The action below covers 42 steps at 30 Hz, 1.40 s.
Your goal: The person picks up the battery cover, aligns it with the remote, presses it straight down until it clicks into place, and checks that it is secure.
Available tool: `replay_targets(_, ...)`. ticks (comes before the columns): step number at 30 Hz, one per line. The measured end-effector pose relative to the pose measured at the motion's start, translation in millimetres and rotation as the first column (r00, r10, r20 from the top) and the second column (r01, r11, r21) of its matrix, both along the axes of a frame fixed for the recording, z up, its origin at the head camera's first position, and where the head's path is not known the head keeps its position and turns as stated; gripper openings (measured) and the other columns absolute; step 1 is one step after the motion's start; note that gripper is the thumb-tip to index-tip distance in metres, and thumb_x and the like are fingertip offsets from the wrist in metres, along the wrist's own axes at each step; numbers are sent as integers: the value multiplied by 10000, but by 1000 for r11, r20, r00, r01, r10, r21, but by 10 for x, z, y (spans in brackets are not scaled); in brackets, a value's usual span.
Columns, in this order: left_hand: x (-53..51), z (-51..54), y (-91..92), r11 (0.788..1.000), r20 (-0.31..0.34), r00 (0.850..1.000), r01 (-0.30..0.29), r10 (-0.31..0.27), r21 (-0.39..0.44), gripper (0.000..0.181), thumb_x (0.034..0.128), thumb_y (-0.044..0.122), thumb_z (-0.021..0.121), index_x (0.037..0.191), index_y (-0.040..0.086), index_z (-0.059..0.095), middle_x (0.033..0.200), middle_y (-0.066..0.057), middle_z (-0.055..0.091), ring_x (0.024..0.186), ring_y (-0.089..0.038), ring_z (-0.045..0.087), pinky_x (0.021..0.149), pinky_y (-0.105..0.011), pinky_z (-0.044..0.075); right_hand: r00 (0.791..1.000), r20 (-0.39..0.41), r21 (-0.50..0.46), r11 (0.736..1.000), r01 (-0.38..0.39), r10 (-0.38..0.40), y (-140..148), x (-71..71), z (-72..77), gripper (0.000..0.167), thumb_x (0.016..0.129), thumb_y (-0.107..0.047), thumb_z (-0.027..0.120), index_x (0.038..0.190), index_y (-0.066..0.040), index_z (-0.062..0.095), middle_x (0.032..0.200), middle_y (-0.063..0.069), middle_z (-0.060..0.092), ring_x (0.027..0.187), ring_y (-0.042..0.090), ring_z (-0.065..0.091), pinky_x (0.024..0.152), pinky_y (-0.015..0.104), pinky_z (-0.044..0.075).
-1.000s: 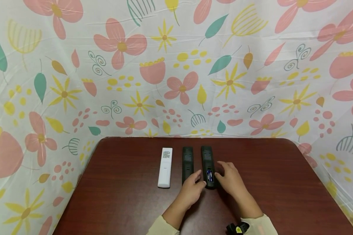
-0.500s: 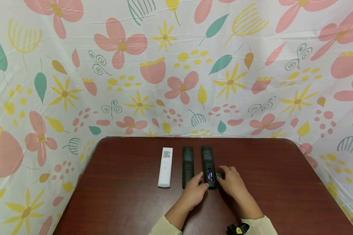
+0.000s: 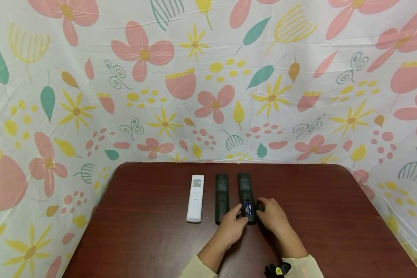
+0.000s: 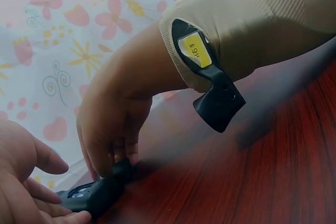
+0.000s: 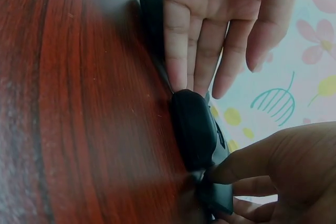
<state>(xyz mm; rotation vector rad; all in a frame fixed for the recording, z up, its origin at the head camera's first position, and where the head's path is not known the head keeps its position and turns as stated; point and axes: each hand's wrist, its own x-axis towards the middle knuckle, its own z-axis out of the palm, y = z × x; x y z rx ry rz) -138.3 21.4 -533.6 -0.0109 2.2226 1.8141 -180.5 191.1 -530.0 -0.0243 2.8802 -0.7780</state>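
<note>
A black remote control point(image 3: 245, 189) lies back side up on the table, its battery compartment uncovered and blue batteries point(image 3: 248, 208) inside. My left hand point(image 3: 230, 228) is at its lower left; in the right wrist view the straight fingers point(image 5: 177, 51) touch the remote's near end. Just right of the remote, my right hand point(image 3: 273, 217) pinches a small black battery cover point(image 3: 260, 207). The left wrist view shows that cover point(image 4: 124, 168) low beside the remote's edge, partly hidden by the right fingers.
Left of the open remote lie a second black remote point(image 3: 222, 193) and a white remote point(image 3: 195, 199), both back side up. They rest on a dark red-brown wooden table point(image 3: 142, 231). Flowered cloth point(image 3: 208, 77) hangs behind and at the sides.
My right hand has shifted slightly down and right, and the battery cover shows in its fingers. My left hand has slid a little right along the remote's lower end.
</note>
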Motion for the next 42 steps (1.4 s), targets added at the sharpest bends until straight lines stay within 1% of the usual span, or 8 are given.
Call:
replay_targets(7, -11, -23, 40, 1000, 3, 1000, -14, 14, -6, 557, 971, 165, 582, 1498, 31, 463, 1481, -226, 515, 1375, -394, 483, 1087, -563, 433, 1000, -15, -63, 998, 3, -4, 17, -31, -57, 441, 910, -82, 636, 1341, 11, 613, 1243, 272, 667, 1140, 420, 639, 920, 572, 510)
replay_targets(14, 2, -63, 59, 1000, -15, 1000, -26, 26, -2, 534, 980, 160, 567, 1491, 35, 474, 1561, -181, 436, 1444, -380, 404, 1138, -569, 380, 1000, -23, -85, 996, -6, 4, 27, -23, -72, 414, 905, -66, 629, 1314, -4, 640, 1226, 259, 678, 1131, 409, 645, 914, 569, 514)
replay_targets(16, 1, -68, 64, 999, -17, 999, -37, 38, 4, 537, 980, 161, 567, 1493, 32, 469, 1549, -190, 446, 1433, -378, 417, 1132, -566, 387, 1000, -22, -89, 996, -8, 6, 25, -21, -64, 413, 904, -64, 629, 1313, -2, 641, 1224, 264, 677, 1134, 414, 643, 919, 573, 511)
replay_targets(21, 1, -58, 76, 998, -22, 998, -64, 64, 26, 559, 974, 149, 571, 1501, 12, 446, 1539, -211, 441, 1376, -367, 495, 1076, -529, 457, 1000, -10, -92, 996, -7, 7, 17, -20, -48, 414, 913, -62, 631, 1322, 1, 633, 1239, 281, 667, 1146, 429, 637, 922, 577, 511)
replay_targets(25, -11, -52, 80, 995, -20, 997, -77, 79, 60, 586, 966, 133, 578, 1517, 12, 419, 1548, -200, 420, 1359, -373, 511, 1042, -491, 496, 1000, -5, -99, 995, -5, 5, 16, -17, -39, 414, 915, -63, 631, 1324, 4, 631, 1240, 283, 668, 1153, 430, 635, 930, 580, 507)
replay_targets(30, -31, -43, 78, 991, -5, 997, -75, 76, 112, 626, 966, 122, 577, 1551, 37, 370, 1551, -182, 418, 1369, -385, 491, 1041, -484, 501, 1000, -12, -106, 994, -3, 2, 21, -13, -37, 407, 910, -67, 635, 1311, -2, 642, 1228, 276, 675, 1161, 427, 633, 946, 586, 498)
replay_targets(36, -47, -36, 70, 984, 38, 998, -63, 57, 168, 691, 976, 148, 577, 1593, 62, 276, 1589, -196, 383, 1415, -406, 443, 1088, -536, 455, 1000, -15, -111, 994, -2, 0, 24, -9, -31, 402, 909, -62, 637, 1306, -4, 647, 1211, 267, 682, 1137, 408, 644, 931, 568, 509)
replay_targets(42, -59, -42, 81, 981, 65, 996, -67, 56, 184, 706, 958, 157, 607, 1582, 41, 297, 1559, -253, 403, 1390, -421, 461, 1084, -525, 459, 1000, -13, -117, 993, -10, 9, 20, -2, -28, 389, 909, -53, 637, 1295, -23, 659, 1216, 255, 687, 1122, 409, 651, 901, 557, 523)
